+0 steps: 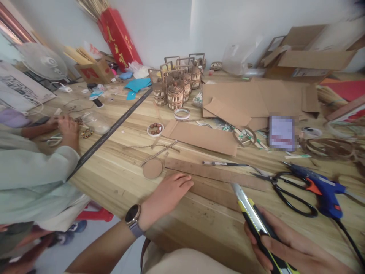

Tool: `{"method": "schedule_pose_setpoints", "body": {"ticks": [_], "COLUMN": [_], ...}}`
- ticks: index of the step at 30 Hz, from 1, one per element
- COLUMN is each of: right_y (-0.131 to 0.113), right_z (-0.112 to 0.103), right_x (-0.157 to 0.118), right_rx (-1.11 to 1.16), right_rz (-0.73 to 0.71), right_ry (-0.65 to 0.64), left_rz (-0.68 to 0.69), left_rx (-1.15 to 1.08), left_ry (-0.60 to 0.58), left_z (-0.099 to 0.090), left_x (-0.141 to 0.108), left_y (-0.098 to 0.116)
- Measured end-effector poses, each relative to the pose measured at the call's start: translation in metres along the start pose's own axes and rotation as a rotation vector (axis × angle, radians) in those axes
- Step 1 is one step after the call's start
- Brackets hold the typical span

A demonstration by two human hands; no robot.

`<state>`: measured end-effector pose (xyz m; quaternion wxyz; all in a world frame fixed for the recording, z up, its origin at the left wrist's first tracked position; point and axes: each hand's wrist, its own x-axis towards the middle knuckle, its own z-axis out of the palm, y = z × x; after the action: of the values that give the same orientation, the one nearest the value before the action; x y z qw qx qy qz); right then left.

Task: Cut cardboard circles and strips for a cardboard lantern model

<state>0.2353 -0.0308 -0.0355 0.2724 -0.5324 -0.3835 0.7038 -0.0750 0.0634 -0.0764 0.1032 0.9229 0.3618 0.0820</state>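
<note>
My right hand (281, 239) grips a yellow-and-black utility knife (258, 224), its blade out and pointing up and to the left. My left hand (167, 192), with a watch on the wrist, lies flat, fingers stretched out, on a brown cardboard strip (211, 192). Just beyond that strip lies another long cardboard strip (216, 173). A round cardboard disc (153, 168) is beside my left fingers. A pen (225, 164) lies behind the strips. To the right are black-handled scissors (295, 194) and a blue glue gun (322, 190).
Small woven lanterns (175, 96) stand near the wall. Flattened cardboard (239, 99) and an open carton (308, 59) lie at the back right. A bowl of brown beads (155, 129) sits mid-table. At the left, another person's hands (67, 129) work beyond a dark strip (114, 127).
</note>
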Motion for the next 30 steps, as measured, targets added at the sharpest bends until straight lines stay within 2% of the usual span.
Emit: {"method": "schedule_pose_setpoints", "body": {"ticks": [4,7,11,13,16,18,23,30], "right_y": [-0.001,-0.015,-0.041,-0.049,-0.057,-0.061,-0.068,-0.065], "right_z": [-0.014,-0.014,0.003,0.015,0.035,0.046,0.057,0.055], "right_x": [0.005,0.011,0.026,0.037,0.053,0.062,0.074,0.08], "right_rx": [-0.195,-0.461,-0.929,-1.159,-1.59,-1.768,-1.831,-1.863], "right_rz": [-0.002,-0.073,-0.319,-0.394,-0.333,-0.284,-0.317,-0.277], "right_ry": [-0.13,-0.079,0.023,0.071,0.094,0.059,-0.03,-0.055], "left_rz": [-0.004,-0.044,-0.068,-0.07,-0.077,-0.082,-0.072,-0.059], "left_rx": [-0.023,-0.018,-0.01,0.008,0.048,0.067,0.092,0.081], "left_ry": [0.063,0.139,0.21,0.232,0.238,0.211,0.106,0.062], "left_z": [-0.003,-0.01,-0.018,-0.017,-0.009,-0.001,0.016,0.014], "left_x": [0.0,0.004,0.02,0.033,0.054,0.063,0.07,0.068], "left_y": [-0.002,-0.007,-0.016,-0.019,-0.021,-0.021,-0.019,-0.017]}}
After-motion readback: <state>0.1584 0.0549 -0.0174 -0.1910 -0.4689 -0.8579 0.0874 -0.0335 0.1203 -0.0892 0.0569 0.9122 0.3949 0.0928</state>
